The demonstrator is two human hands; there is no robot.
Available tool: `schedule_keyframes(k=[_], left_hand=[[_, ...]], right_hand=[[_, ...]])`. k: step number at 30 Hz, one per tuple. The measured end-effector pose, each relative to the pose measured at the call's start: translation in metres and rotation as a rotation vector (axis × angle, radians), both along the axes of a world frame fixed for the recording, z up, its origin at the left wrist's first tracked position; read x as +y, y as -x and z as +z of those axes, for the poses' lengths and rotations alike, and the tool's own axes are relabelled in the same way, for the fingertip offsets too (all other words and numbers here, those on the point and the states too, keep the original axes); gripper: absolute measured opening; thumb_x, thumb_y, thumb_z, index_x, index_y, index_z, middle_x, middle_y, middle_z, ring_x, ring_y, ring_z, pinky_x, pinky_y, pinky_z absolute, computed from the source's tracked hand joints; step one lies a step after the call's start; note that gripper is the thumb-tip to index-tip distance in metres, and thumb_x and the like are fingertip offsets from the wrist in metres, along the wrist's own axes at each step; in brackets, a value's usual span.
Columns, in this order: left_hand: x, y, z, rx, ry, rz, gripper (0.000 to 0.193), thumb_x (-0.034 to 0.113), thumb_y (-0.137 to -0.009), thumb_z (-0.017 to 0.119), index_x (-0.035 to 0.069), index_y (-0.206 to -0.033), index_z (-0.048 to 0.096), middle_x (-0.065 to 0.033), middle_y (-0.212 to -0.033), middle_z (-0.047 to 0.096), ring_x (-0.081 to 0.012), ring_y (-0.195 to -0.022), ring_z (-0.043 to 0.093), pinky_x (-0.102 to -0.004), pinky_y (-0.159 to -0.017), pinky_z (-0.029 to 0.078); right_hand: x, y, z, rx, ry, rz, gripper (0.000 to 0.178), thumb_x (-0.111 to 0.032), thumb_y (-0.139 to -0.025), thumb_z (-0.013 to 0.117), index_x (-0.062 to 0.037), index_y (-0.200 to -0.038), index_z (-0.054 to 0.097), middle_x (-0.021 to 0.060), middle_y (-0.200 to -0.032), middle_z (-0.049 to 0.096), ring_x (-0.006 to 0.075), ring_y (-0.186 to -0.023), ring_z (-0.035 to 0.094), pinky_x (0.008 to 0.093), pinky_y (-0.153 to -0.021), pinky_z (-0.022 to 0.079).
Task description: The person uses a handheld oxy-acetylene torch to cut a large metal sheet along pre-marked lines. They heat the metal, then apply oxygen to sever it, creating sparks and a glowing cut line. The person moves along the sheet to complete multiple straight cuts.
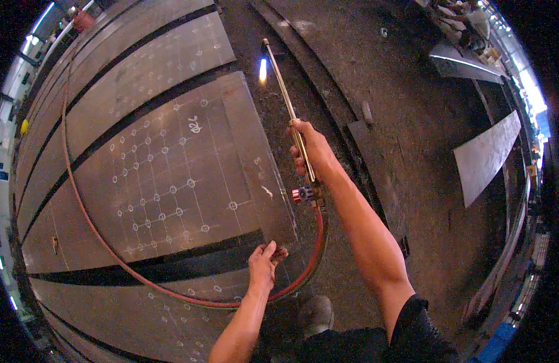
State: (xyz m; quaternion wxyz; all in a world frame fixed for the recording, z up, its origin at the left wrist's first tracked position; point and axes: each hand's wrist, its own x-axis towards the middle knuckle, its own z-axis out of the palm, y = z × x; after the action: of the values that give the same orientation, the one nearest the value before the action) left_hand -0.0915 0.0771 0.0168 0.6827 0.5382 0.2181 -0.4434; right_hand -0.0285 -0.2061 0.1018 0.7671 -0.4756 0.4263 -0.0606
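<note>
My right hand [312, 148] is wrapped round the brass handle of a cutting torch [280, 78], its long tube pointing away from me. A blue-white flame [263, 71] with a yellow end burns at the torch's angled tip. Behind my grip sit valve knobs [302, 194], red and dark. From there a red hose [316, 245], with a green one beside it, curves down and left past my left wrist. My left hand [266, 264] is loosely closed near the plate's near right corner; what its curled fingers hold, if anything, is hidden. Under the arms lies a steel plate [161, 139] with chalk lines and circles.
More marked plates, one a grey plate [164, 51], lie on the left with dark gaps between them. The hose loops across them. On the right, a loose plate [488, 158] and a second plate [467, 63] rest by rails. My shoe [316, 314] stands at the bottom.
</note>
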Motion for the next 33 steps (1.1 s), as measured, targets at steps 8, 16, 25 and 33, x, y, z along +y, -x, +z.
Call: schedule_keyframes(k=[8,16,25,33], left_hand=[[0.0,0.001,-0.002,-0.048,0.03,0.008,0.014,0.012,-0.091,0.063,-0.001,-0.092,0.058,-0.0108,-0.083,0.064,-0.0219,-0.074,0.065,-0.0376,-0.073,0.055],[-0.019,-0.033,0.004,-0.133,0.012,0.041,0.018,0.013,-0.091,0.064,-0.003,-0.095,0.057,-0.011,-0.08,0.062,-0.0217,-0.072,0.065,-0.0351,-0.068,0.055],[-0.021,-0.022,-0.003,-0.092,-0.006,0.083,0.019,0.012,-0.09,0.065,-0.003,-0.095,0.054,-0.0122,-0.086,0.062,-0.0243,-0.077,0.066,-0.0382,-0.073,0.057],[-0.027,-0.016,0.008,-0.062,0.045,0.079,0.017,0.01,-0.088,0.066,-0.001,-0.092,0.054,-0.0123,-0.085,0.061,-0.0276,-0.076,0.066,-0.0419,-0.073,0.059]], right_hand=[[0.003,-0.003,-0.002,0.042,0.016,0.033,0.052,-0.055,-0.088,0.05,-0.0097,-0.114,0.055,0.0013,-0.065,0.047,0.0101,-0.044,0.041,0.0279,-0.041,0.038],[0.006,-0.004,0.0,0.049,0.031,0.052,0.054,-0.055,-0.088,0.05,-0.0087,-0.115,0.055,0.0021,-0.069,0.05,0.0101,-0.048,0.045,0.0277,-0.041,0.039],[0.004,-0.004,-0.006,0.016,0.057,0.066,0.053,-0.056,-0.087,0.051,-0.009,-0.113,0.056,0.0024,-0.069,0.049,0.0099,-0.047,0.044,0.0274,-0.041,0.04],[0.001,-0.014,0.006,0.065,0.102,0.134,0.048,-0.055,-0.087,0.051,-0.0094,-0.101,0.054,0.0032,-0.069,0.05,0.0106,-0.047,0.045,0.0277,-0.042,0.041]])
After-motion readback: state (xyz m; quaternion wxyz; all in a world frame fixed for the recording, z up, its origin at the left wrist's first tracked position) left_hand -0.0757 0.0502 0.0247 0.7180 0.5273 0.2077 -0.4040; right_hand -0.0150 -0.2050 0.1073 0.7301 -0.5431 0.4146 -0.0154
